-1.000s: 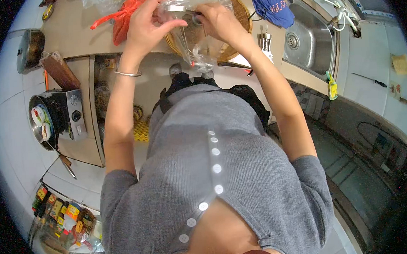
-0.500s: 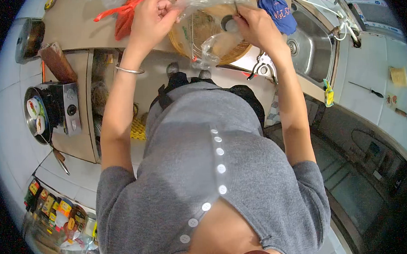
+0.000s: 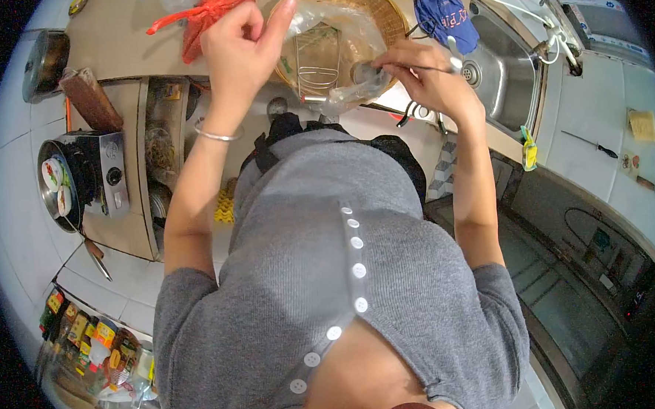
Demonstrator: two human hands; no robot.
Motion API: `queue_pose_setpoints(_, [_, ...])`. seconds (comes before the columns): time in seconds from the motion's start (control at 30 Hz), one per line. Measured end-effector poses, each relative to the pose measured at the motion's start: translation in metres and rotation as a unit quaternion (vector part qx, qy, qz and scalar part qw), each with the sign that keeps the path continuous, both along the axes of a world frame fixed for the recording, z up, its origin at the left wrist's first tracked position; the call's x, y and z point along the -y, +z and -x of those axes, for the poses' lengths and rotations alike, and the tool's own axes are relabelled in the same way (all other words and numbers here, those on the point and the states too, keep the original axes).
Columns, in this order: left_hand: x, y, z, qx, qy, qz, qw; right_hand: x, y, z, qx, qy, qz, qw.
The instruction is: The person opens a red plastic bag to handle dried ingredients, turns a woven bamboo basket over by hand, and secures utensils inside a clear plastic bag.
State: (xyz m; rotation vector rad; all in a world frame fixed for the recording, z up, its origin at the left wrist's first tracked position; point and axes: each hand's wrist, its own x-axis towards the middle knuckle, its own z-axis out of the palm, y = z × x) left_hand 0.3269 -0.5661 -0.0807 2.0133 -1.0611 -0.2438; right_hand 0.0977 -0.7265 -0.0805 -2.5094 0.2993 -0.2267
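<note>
My left hand [image 3: 234, 50] is raised at the near left rim of a round woven basket [image 3: 391, 12], its fingers curled and its thumb stretched away from them. It appears to hold nothing. A clear plastic bag [image 3: 355, 25] lies inside the basket, crumpled over the near rim. Green bits show inside the bag, and a bent metal wire tool [image 3: 319, 75] lies across it. My right hand [image 3: 428, 77] is closed around a thin-handled utensil [image 3: 439, 69] at the basket's right side. Close to its fingertips is a round greyish thing [image 3: 363, 73], partly hidden.
A red plastic bag [image 3: 203, 26] lies left of the basket. On the right are a blue cloth bag [image 3: 447, 17] and a steel sink [image 3: 505, 69]. A pan [image 3: 49, 200] sits on a stove [image 3: 107, 171] at the left. Several bottles [image 3: 90, 339] stand lower left.
My left hand has come away from the plastic bag. The bag has dropped into the basket. My right hand has moved nearer to me, and the utensil handle now points right.
</note>
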Motion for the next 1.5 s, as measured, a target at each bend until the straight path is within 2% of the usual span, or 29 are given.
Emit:
queue_pose_setpoints(0.07, [-0.009,-0.001,0.012,-0.026,-0.019,0.032,0.999,-0.003,0.013,0.003,-0.010,0.022,-0.028,0.999])
queue_pose_setpoints(0.13, [-0.016,-0.008,0.030,0.094,-0.079,0.251,0.960,-0.004,0.020,0.007,-0.020,0.043,-0.055,0.997])
queue_pose_setpoints(0.2, [-0.025,-0.010,0.051,0.065,-0.183,0.257,0.947,-0.003,0.022,0.011,-0.013,0.061,-0.047,0.997])
queue_pose_setpoints(0.23, [-0.025,-0.022,0.060,0.047,-0.217,0.239,0.945,-0.004,0.025,0.012,-0.013,0.060,-0.047,0.997])
queue_pose_setpoints(0.27, [-0.029,-0.032,0.062,0.011,-0.283,0.128,0.950,-0.004,0.029,0.012,-0.026,0.059,-0.061,0.996])
queue_pose_setpoints(0.33, [-0.021,-0.056,0.063,0.023,-0.288,0.011,0.957,-0.004,0.030,0.013,-0.037,0.057,-0.076,0.995])
queue_pose_setpoints(0.37, [-0.018,-0.070,0.061,0.023,-0.287,0.010,0.957,-0.002,0.028,0.014,-0.041,0.059,-0.064,0.995])
queue_pose_setpoints(0.43, [-0.013,-0.090,0.051,0.127,-0.305,-0.117,0.936,-0.001,0.024,0.014,-0.042,0.059,-0.051,0.996])
queue_pose_setpoints(0.47, [-0.008,-0.083,0.049,0.129,-0.306,-0.118,0.936,-0.002,0.021,0.015,-0.025,0.049,-0.054,0.997])
queue_pose_setpoints(0.53, [0.006,-0.060,0.043,0.040,-0.351,-0.288,0.890,-0.003,0.017,0.015,-0.005,0.036,-0.057,0.998])
queue_pose_setpoints(0.6, [0.011,-0.066,0.034,0.062,-0.368,-0.269,0.888,-0.003,0.014,0.017,0.025,0.033,-0.041,0.998])
queue_pose_setpoints(0.67, [0.013,-0.063,0.021,-0.084,-0.393,-0.215,0.890,0.000,0.009,0.019,0.044,0.027,-0.032,0.998])
queue_pose_setpoints(0.7, [0.010,-0.052,0.019,-0.103,-0.396,-0.141,0.901,0.001,0.007,0.021,0.059,0.024,-0.024,0.998])
queue_pose_setpoints(0.73, [0.011,-0.037,0.012,-0.117,-0.389,-0.145,0.902,0.003,0.007,0.022,0.060,0.018,-0.024,0.998])
queue_pose_setpoints(0.8, [0.015,-0.021,-0.002,-0.246,-0.343,-0.140,0.896,0.006,0.006,0.022,0.077,-0.003,0.036,0.996])
queue_pose_setpoints(0.83, [0.017,-0.009,-0.008,-0.246,-0.345,-0.141,0.895,0.009,-0.003,0.023,0.102,-0.032,0.053,0.993])
queue_pose_setpoints(0.9, [0.020,0.019,-0.017,-0.403,-0.221,-0.149,0.876,0.008,0.003,0.020,0.095,-0.067,0.041,0.992])
queue_pose_setpoints(0.93, [0.020,0.021,-0.019,-0.401,-0.221,-0.150,0.876,0.008,0.006,0.018,0.088,-0.100,0.031,0.991])
queue_pose_setpoints(1.0, [0.025,0.022,-0.025,-0.442,-0.193,-0.079,0.873,0.013,0.005,0.016,0.106,-0.098,0.036,0.989])
queue_pose_setpoints(1.07, [0.027,0.019,-0.029,-0.427,-0.195,-0.089,0.878,0.016,0.002,0.015,0.118,-0.095,0.069,0.986])
queue_pose_setpoints(1.13, [0.027,0.015,-0.028,-0.374,-0.162,-0.110,0.906,0.019,0.002,0.014,0.115,-0.095,0.063,0.987])
queue_pose_setpoints(1.23, [0.025,0.008,-0.030,-0.360,-0.175,-0.129,0.907,0.018,0.003,0.013,0.105,-0.101,0.048,0.988])
queue_pose_setpoints(1.37, [0.022,0.016,-0.018,-0.359,-0.171,-0.106,0.912,0.018,0.003,0.011,0.106,-0.099,0.038,0.989])
queue_pose_setpoints(1.43, [0.020,0.015,-0.015,-0.292,-0.189,-0.099,0.932,0.020,0.001,0.011,0.109,-0.093,0.042,0.989])
queue_pose_setpoints(1.5, [0.019,0.016,-0.011,-0.280,-0.195,-0.078,0.937,0.019,-0.001,0.011,0.111,-0.089,0.045,0.989])
